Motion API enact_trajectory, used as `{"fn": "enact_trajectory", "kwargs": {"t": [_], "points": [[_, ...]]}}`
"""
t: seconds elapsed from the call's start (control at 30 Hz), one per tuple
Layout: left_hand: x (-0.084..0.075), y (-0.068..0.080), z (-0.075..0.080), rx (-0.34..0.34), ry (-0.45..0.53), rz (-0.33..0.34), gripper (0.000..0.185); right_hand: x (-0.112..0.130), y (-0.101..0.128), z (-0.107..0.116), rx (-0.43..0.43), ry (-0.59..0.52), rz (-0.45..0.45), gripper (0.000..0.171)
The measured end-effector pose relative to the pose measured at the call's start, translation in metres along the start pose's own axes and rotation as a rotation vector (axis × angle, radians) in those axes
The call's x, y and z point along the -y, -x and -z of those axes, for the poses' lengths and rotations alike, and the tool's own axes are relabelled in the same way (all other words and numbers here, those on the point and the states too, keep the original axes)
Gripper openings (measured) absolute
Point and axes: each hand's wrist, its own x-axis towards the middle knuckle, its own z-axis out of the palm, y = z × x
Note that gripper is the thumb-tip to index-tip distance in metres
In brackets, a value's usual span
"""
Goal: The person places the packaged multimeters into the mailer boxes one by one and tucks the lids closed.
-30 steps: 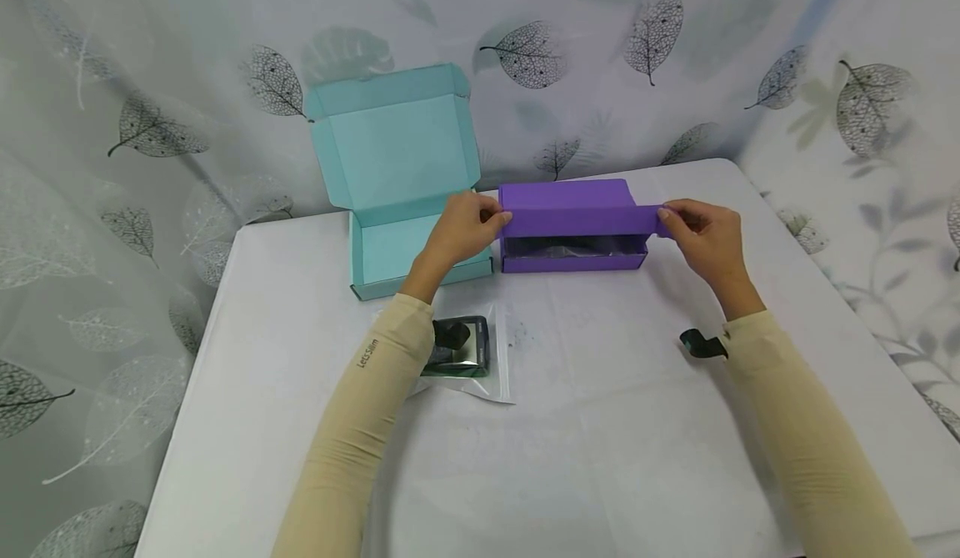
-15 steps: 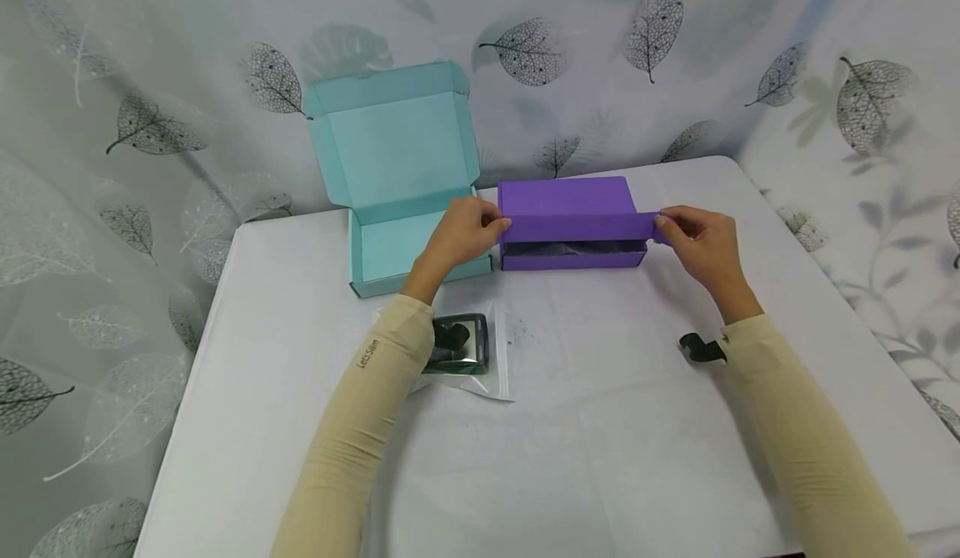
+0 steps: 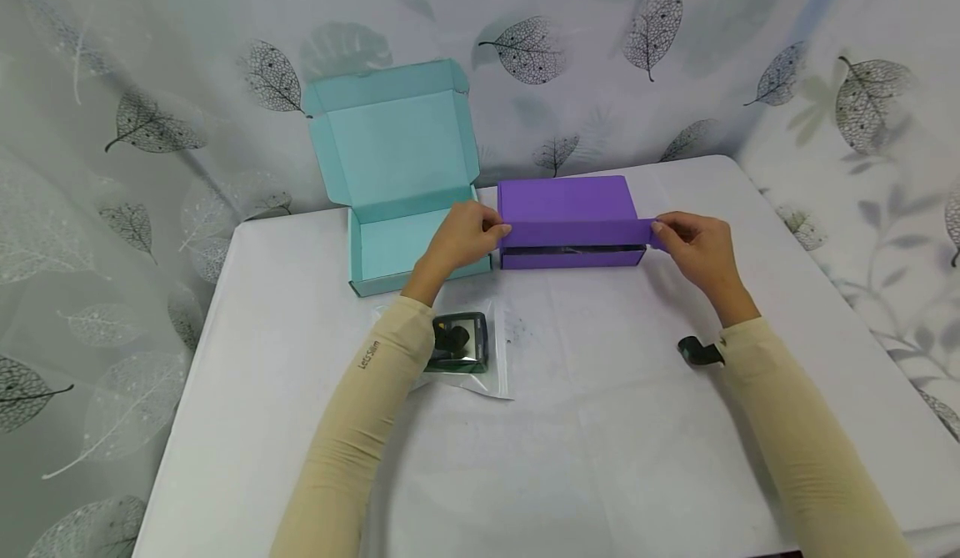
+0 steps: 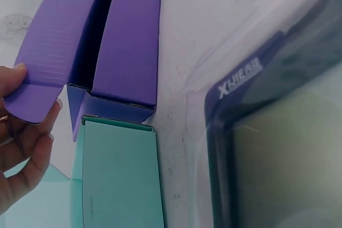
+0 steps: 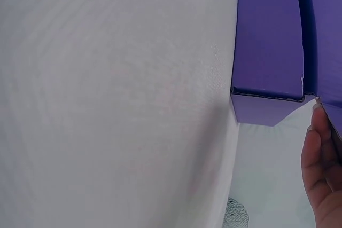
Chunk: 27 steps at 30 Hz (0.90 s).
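A purple cardboard box (image 3: pixel 570 199) stands at the back of the table, its lid lowered almost to the front wall with a narrow dark gap between. My left hand (image 3: pixel 471 233) pinches the tab at the left end of the lid's front flap (image 4: pixel 56 41). At the other end, my right hand (image 3: pixel 697 249) pinches the right tab between thumb and fingers. Something dark and glossy shows through the gap; most of the inside is hidden. In the right wrist view the box's front wall (image 5: pixel 270 36) sits just below the flap.
A turquoise box (image 3: pixel 405 241) stands open on the left, its lid upright. In front of it lies a clear zip bag (image 3: pixel 497 374) holding a dark-framed device (image 3: pixel 472 345), partly behind the left sleeve. A black strap-like piece (image 3: pixel 699 351) sticks out at the right cuff.
Both hands have brought the purple box's lid flap downward and slightly toward me. The gap above the front wall has narrowed, hiding more of the contents.
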Motion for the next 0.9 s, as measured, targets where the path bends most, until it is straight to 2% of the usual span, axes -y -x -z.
{"fn": "enact_trajectory", "kwargs": {"t": [0.37, 0.63, 0.9], "points": [[0.002, 0.0, -0.003, 0.013, -0.002, 0.016, 0.043, 0.002, 0.0, 0.001, 0.055, 0.042, -0.045, 0.014], [0.0, 0.001, -0.003, 0.018, -0.007, 0.06, 0.044, 0.007, -0.001, 0.003, 0.103, 0.067, -0.061, 0.014], [0.0, 0.002, -0.007, 0.025, -0.051, 0.097, 0.044, 0.012, -0.001, 0.005, 0.132, 0.092, -0.073, 0.015]]}}
